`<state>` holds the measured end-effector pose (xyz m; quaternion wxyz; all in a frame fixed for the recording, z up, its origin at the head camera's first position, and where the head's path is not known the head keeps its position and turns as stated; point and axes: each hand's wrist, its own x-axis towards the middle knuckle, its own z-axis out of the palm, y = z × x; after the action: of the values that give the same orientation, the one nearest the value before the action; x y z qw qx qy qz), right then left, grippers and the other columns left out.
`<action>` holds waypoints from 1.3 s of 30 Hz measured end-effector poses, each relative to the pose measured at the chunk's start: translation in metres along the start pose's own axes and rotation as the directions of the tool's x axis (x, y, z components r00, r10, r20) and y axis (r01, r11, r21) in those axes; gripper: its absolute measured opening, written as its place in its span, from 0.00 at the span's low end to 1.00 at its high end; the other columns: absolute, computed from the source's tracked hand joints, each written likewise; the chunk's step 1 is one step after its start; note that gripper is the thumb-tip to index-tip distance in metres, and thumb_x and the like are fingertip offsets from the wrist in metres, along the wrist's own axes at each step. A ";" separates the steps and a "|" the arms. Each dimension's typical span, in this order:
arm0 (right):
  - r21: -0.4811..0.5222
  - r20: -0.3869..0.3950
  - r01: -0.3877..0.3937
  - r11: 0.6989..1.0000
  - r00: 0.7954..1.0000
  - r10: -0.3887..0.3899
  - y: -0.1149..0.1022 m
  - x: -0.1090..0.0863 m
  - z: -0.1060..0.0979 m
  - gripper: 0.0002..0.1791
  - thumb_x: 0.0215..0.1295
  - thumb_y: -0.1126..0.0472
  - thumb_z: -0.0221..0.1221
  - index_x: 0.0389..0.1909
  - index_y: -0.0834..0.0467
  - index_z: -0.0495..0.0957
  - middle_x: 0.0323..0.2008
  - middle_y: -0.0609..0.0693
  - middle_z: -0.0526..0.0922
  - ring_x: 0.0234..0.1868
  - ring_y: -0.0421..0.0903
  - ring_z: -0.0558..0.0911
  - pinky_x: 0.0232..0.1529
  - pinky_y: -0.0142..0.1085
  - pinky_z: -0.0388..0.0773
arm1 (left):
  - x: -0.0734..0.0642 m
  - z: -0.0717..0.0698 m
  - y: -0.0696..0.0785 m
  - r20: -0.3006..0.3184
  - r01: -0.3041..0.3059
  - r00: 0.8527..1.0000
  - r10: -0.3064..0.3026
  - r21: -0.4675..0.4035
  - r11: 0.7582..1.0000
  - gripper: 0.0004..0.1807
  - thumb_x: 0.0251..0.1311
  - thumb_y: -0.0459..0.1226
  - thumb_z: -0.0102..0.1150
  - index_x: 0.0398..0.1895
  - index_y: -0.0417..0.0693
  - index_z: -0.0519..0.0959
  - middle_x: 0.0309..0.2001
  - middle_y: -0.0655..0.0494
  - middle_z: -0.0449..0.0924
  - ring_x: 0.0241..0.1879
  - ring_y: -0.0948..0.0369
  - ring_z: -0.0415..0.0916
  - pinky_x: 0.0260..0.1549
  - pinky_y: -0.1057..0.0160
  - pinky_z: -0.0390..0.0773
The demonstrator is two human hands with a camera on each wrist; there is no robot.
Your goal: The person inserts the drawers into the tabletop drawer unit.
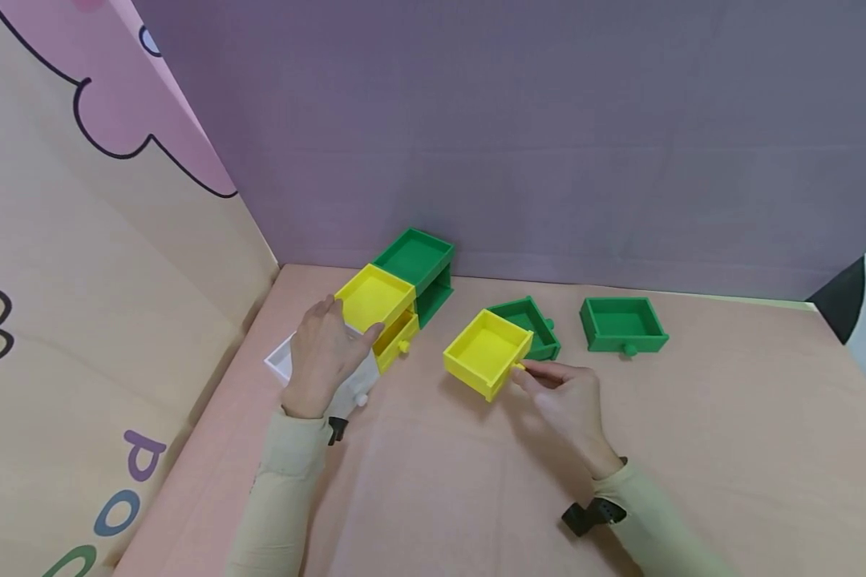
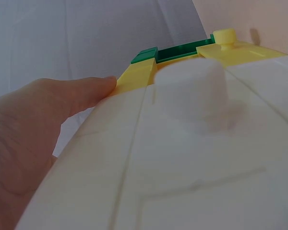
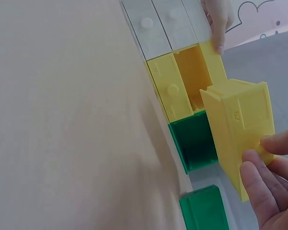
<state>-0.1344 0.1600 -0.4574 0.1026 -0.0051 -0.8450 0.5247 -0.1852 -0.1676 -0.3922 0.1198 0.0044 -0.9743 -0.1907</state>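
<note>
My left hand (image 1: 325, 349) rests over the white drawer unit (image 1: 280, 361), its thumb (image 2: 98, 88) touching the yellow unit (image 1: 375, 295) alongside. Between thumb and fingers, my right hand (image 1: 566, 401) pinches the knob of a yellow drawer (image 1: 485, 349), lifted off the table and apart from the units. In the right wrist view the yellow unit has a vacant upper slot (image 3: 193, 72) and a lower drawer (image 3: 170, 88) in place. Beyond it stands the green unit (image 1: 413, 258), its front hollow. White drawers with round knobs (image 2: 192, 86) sit in the white unit.
Two loose green drawers lie on the pink tablecloth (image 1: 433, 481): one green drawer (image 1: 544, 340) partly behind the yellow one, another green drawer (image 1: 624, 320) farther right. A grey-purple backdrop (image 1: 520, 144) rises behind the table, and a printed cloth (image 1: 115, 280) stands at the left.
</note>
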 end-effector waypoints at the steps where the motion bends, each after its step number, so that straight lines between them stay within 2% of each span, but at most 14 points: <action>1: 0.001 0.001 0.003 1.000 1.000 -0.003 -0.001 0.001 0.002 0.14 0.68 0.61 0.71 0.50 0.63 0.90 0.45 0.60 0.93 0.40 0.41 0.92 0.42 0.20 0.83 | 0.000 0.000 0.000 -0.001 -0.003 1.000 0.003 0.001 1.000 0.43 0.64 0.58 0.67 0.66 0.27 0.78 0.69 0.31 0.78 0.67 0.37 0.78 0.62 0.39 0.83; 4: 0.018 0.008 0.008 1.000 1.000 -0.008 -0.003 0.002 0.007 0.14 0.68 0.61 0.71 0.50 0.64 0.90 0.46 0.61 0.93 0.43 0.51 0.93 0.43 0.20 0.83 | 0.000 0.000 0.000 -0.004 -0.007 1.000 0.007 0.006 1.000 0.43 0.64 0.58 0.67 0.65 0.27 0.78 0.68 0.31 0.78 0.67 0.37 0.78 0.62 0.39 0.83; 7: 0.041 0.014 0.008 0.999 1.000 -0.008 -0.005 0.004 0.012 0.14 0.68 0.61 0.71 0.51 0.64 0.90 0.47 0.61 0.93 0.45 0.55 0.93 0.44 0.21 0.84 | 0.000 0.000 0.001 0.003 -0.002 1.000 0.002 0.006 1.000 0.43 0.64 0.58 0.67 0.66 0.27 0.78 0.69 0.31 0.78 0.68 0.37 0.77 0.63 0.39 0.82; 14: 0.085 0.050 -0.057 0.995 0.997 0.053 -0.007 0.008 0.028 0.15 0.69 0.59 0.71 0.53 0.62 0.90 0.49 0.59 0.92 0.47 0.52 0.93 0.46 0.25 0.86 | -0.001 0.001 -0.001 0.027 0.024 0.999 -0.024 0.004 1.000 0.44 0.65 0.58 0.65 0.68 0.28 0.76 0.70 0.32 0.77 0.71 0.38 0.75 0.67 0.39 0.79; 18: 0.112 0.062 -0.084 0.990 0.995 0.077 -0.008 0.009 0.037 0.16 0.69 0.60 0.70 0.54 0.62 0.89 0.50 0.60 0.92 0.47 0.52 0.93 0.47 0.26 0.87 | -0.001 0.001 -0.001 0.024 0.019 1.000 -0.019 0.003 1.000 0.43 0.65 0.58 0.65 0.67 0.28 0.77 0.70 0.32 0.77 0.70 0.38 0.75 0.67 0.39 0.79; 29: 0.151 0.057 -0.057 0.987 0.997 0.049 -0.017 0.014 0.057 0.14 0.67 0.61 0.72 0.51 0.61 0.90 0.49 0.58 0.93 0.48 0.53 0.92 0.46 0.27 0.87 | 0.000 0.000 -0.001 0.023 0.009 1.000 -0.009 -0.002 1.000 0.44 0.65 0.58 0.65 0.67 0.27 0.77 0.70 0.31 0.76 0.70 0.37 0.75 0.66 0.39 0.80; 39: 0.189 0.064 -0.080 0.979 0.996 0.069 -0.022 0.020 0.076 0.14 0.66 0.59 0.73 0.49 0.61 0.91 0.48 0.57 0.93 0.48 0.51 0.92 0.45 0.25 0.86 | -0.001 0.001 -0.001 0.027 0.017 0.999 -0.017 0.010 1.000 0.44 0.66 0.58 0.64 0.68 0.27 0.76 0.71 0.31 0.76 0.71 0.37 0.74 0.67 0.38 0.79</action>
<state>-0.1652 0.0851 -0.4674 0.0588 -0.0118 -0.7926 0.6067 -0.1846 -0.1683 -0.3938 0.1049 0.0108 -0.9767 -0.1871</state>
